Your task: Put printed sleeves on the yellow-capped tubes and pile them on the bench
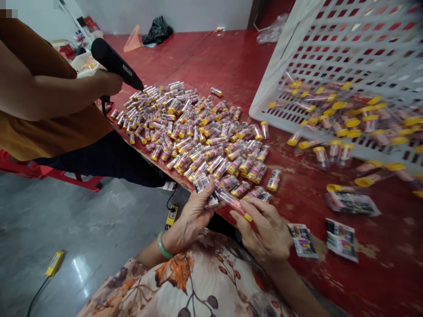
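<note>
My left hand, with a green bangle at the wrist, is closed on a small stack of flat printed plastic sleeves, thumb on top. Between both hands lies a clear plastic tube with a yellow cap and reddish contents. My right hand pinches it near the capped end. The tube's far end meets the fingers of my left hand; whether it is inside a sleeve I cannot tell. Just beyond my hands spreads a big pile of labelled tubes with yellow caps.
A tipped white plastic basket spills yellow-capped tubes onto the red table. More printed sleeves lie right of my hand. At left a co-worker's hand points a black heat gun at the pile. Yellow power strips are on the floor.
</note>
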The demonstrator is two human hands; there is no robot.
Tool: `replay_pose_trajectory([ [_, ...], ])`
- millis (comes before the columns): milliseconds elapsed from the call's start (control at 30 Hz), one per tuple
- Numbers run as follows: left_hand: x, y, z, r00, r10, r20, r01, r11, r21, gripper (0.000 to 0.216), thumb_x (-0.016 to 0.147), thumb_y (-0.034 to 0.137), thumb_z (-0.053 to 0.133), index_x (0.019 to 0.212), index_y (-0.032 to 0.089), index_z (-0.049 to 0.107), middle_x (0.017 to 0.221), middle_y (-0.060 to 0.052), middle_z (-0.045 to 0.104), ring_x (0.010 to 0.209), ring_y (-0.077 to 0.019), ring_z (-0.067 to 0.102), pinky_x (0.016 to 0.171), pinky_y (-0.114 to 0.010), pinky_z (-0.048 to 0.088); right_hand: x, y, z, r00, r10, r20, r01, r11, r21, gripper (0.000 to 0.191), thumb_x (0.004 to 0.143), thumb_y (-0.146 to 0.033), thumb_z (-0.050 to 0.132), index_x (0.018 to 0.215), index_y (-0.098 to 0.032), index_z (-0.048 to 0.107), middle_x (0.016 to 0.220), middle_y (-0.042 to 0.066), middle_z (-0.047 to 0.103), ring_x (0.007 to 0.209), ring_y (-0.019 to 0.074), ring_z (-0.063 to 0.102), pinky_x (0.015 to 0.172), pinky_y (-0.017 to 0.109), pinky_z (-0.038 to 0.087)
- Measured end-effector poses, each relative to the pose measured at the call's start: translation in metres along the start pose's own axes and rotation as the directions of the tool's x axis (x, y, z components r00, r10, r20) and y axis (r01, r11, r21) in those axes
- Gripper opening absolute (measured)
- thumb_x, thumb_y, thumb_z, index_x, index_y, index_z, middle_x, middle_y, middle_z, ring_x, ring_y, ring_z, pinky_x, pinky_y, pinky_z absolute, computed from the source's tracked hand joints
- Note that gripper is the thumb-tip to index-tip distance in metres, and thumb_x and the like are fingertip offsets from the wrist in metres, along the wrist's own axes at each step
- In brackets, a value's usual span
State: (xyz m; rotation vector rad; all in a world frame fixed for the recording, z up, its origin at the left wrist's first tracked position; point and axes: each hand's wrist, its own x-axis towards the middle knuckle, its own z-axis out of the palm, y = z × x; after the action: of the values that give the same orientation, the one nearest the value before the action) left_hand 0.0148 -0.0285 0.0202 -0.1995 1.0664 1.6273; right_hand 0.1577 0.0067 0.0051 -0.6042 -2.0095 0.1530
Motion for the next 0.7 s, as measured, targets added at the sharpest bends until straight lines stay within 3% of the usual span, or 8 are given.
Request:
replay_pose_trajectory([
  [100, -0.003, -0.002, 0.001, 0.997, 0.058, 0.049, -0.061, 0.996, 0.066, 0.053, 0.060, 0.027, 0.084, 0.109, 0.020, 0.064, 0.093, -0.003, 0.070, 0.073, -0.0161, 0.066, 0.058, -0.026, 0.057, -0.006, -0.001, 0.002, 0.988, -0.148, 0.036, 0.152, 0.968, -0.198, 0.036, 0.078, -0.009, 0.071, 0.111, -0.021, 0.061, 0.095, 0.004, 0.069, 0.089, 0.0181, 0.066, 0.074, 0.027, 0.053],
  [167, -0.005, -0.004, 0.003, 0.987, 0.134, 0.084, -0.140, 0.987, 0.077, 0.055, 0.058, 0.026, 0.085, 0.109, 0.019, 0.064, 0.090, -0.004, 0.071, 0.074, -0.0164, 0.066, 0.063, -0.027, 0.057, -0.013, 0.000, 0.007, 0.983, -0.173, 0.061, 0.182, 0.958, -0.221, 0.042, 0.078, -0.007, 0.071, 0.117, -0.018, 0.060, 0.095, 0.006, 0.070, 0.091, 0.0191, 0.066, 0.077, 0.027, 0.054],
  [267, -0.005, -0.005, 0.004, 0.975, 0.196, 0.107, -0.204, 0.977, 0.067, 0.057, 0.055, 0.023, 0.086, 0.108, 0.018, 0.065, 0.084, -0.004, 0.071, 0.074, -0.0159, 0.066, 0.068, -0.027, 0.055, -0.017, 0.001, 0.016, 0.996, -0.061, 0.066, 0.064, 0.998, -0.029, 0.059, 0.081, -0.010, 0.067, 0.136, -0.013, 0.047, 0.110, 0.013, 0.065, 0.102, 0.0217, 0.064, 0.084, 0.030, 0.055],
  [333, -0.003, -0.003, 0.003, 0.976, 0.172, 0.132, -0.184, 0.980, 0.082, 0.053, 0.058, 0.023, 0.085, 0.107, 0.018, 0.066, 0.084, -0.004, 0.071, 0.071, -0.0155, 0.065, 0.067, -0.026, 0.054, -0.014, 0.001, 0.018, 0.995, 0.017, 0.103, -0.034, 0.985, 0.168, 0.058, 0.085, -0.010, 0.060, 0.140, -0.015, 0.042, 0.120, 0.016, 0.059, 0.110, 0.0244, 0.060, 0.091, 0.037, 0.054],
  [433, -0.002, 0.001, 0.001, 0.977, 0.143, 0.159, -0.160, 0.982, 0.103, 0.044, 0.061, 0.020, 0.082, 0.103, 0.020, 0.069, 0.085, -0.004, 0.071, 0.069, -0.0152, 0.064, 0.065, -0.026, 0.053, -0.001, 0.001, 0.014, 0.980, 0.062, 0.189, -0.128, 0.924, 0.361, 0.049, 0.089, -0.007, 0.048, 0.137, -0.020, 0.046, 0.123, 0.013, 0.056, 0.114, 0.0238, 0.057, 0.095, 0.041, 0.052],
  [500, -0.005, 0.002, 0.000, 0.975, 0.150, 0.161, -0.167, 0.981, 0.095, 0.039, 0.058, 0.017, 0.083, 0.095, 0.022, 0.072, 0.082, -0.003, 0.071, 0.067, -0.0150, 0.063, 0.065, -0.026, 0.052, 0.004, 0.001, 0.008, 0.980, 0.052, 0.191, -0.120, 0.922, 0.368, 0.048, 0.088, -0.004, 0.047, 0.135, -0.019, 0.048, 0.118, 0.012, 0.060, 0.111, 0.0209, 0.060, 0.093, 0.035, 0.053],
  [600, -0.007, -0.005, -0.002, 0.970, 0.142, 0.197, -0.159, 0.985, 0.072, 0.026, 0.054, 0.019, 0.084, 0.078, 0.018, 0.074, 0.076, -0.006, 0.070, 0.061, -0.0154, 0.061, 0.064, -0.027, 0.051, -0.005, 0.010, 0.008, 0.989, -0.090, 0.117, 0.064, 0.976, 0.210, 0.047, 0.087, -0.003, 0.052, 0.132, -0.017, 0.052, 0.107, 0.008, 0.068, 0.102, 0.0186, 0.065, 0.089, 0.027, 0.053],
  [700, 0.000, -0.011, -0.004, 0.965, 0.123, 0.233, -0.148, 0.984, 0.095, 0.029, 0.048, 0.022, 0.087, 0.072, 0.012, 0.073, 0.081, -0.011, 0.071, 0.063, -0.0159, 0.062, 0.066, -0.028, 0.051, -0.026, 0.038, 0.025, 0.936, -0.348, -0.051, 0.351, 0.935, 0.058, 0.043, 0.091, -0.006, 0.042, 0.126, -0.025, 0.059, 0.096, 0.002, 0.073, 0.093, 0.0186, 0.068, 0.085, 0.029, 0.052],
])
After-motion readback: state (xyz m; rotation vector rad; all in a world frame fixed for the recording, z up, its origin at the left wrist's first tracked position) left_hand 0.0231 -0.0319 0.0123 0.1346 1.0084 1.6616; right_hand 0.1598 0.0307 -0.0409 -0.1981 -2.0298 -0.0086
